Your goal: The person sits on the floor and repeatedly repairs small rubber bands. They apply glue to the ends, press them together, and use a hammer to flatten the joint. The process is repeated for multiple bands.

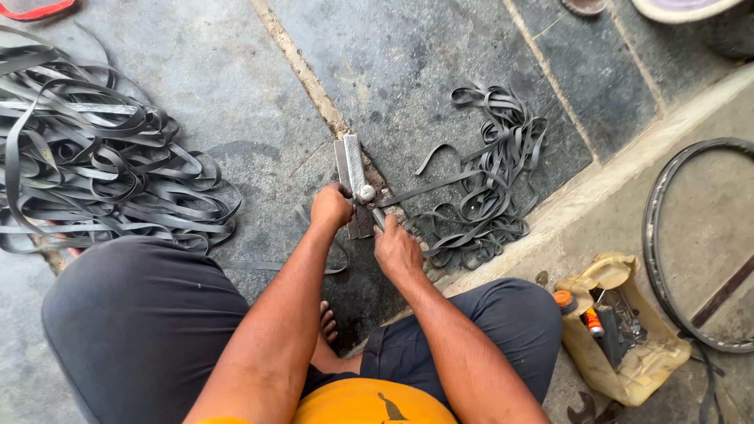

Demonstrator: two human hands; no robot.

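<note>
A grey metal cutting tool [350,166] with a round knob [366,193] lies on the stone floor in front of me. My left hand [331,206] grips it at its near end, beside the knob. My right hand [395,249] presses down on a black rubber strip [420,188] that runs from the tool out to the right. That strip leads into a small tangle of cut rubber strips [488,169]. A much larger heap of black rubber strips [86,161] lies at the left. I squat, knees either side of my arms.
A yellowed cut-open plastic can [628,369] holding tools and an orange-capped bottle stands at the lower right. A bare bicycle rim [664,235] lies on the concrete step at the right. A wrench [585,410] lies near the bottom edge. Floor joints run diagonally.
</note>
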